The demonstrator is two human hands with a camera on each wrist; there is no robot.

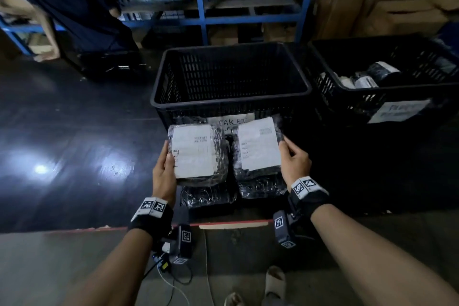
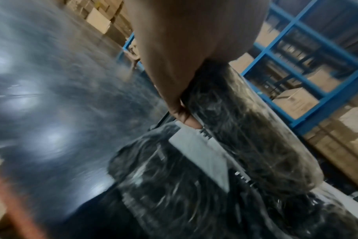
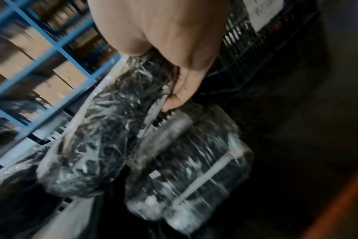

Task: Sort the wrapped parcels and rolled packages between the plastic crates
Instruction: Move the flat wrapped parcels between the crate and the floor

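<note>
Reading "PAKET", the crate label [image 1: 232, 121] behind two labelled parcels [image 1: 196, 154].

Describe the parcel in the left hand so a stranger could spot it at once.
Start at the empty black crate in the middle. Just in front of it, two wrapped parcels are held up; the left parcel is in the left hand, with the squarer white label.
</note>
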